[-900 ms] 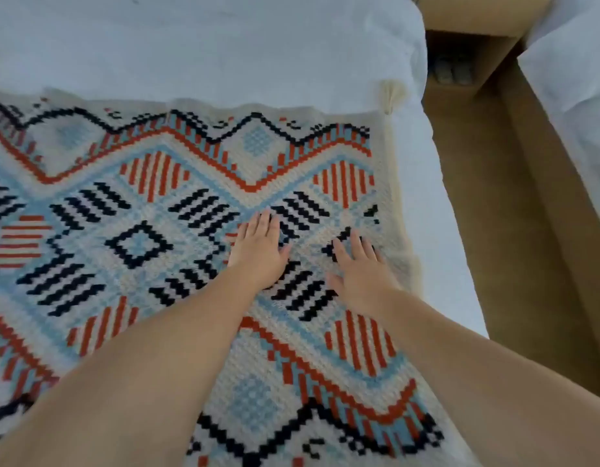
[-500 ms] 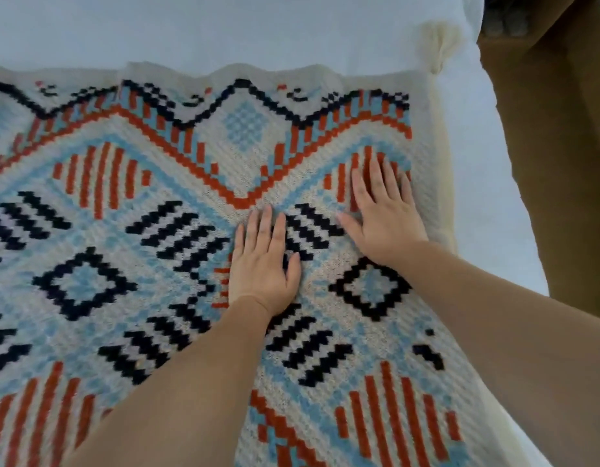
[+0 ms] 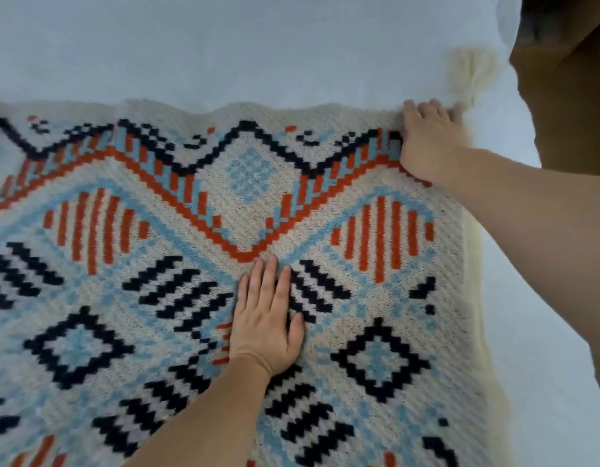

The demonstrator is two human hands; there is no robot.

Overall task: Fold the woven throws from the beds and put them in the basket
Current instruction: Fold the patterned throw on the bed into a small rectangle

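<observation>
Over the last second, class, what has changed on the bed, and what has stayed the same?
The right hand slid away from the person to the throw's far right corner, beside the tassel, fingers curling at the edge. Whether it has a grip is unclear. The left hand stayed flat on the throw, which still lies spread on the white bed.

One cream woven throw (image 3: 244, 203) patterned in orange, navy and pale blue fills the lower and middle frame. One fluffy cream tassel (image 3: 468, 74) shows at its upper right corner. One white bed sheet (image 3: 224, 45) spans the top. Two bare hands are visible: a left hand (image 3: 266, 323) at centre, a right hand (image 3: 426, 143) at upper right.
</observation>
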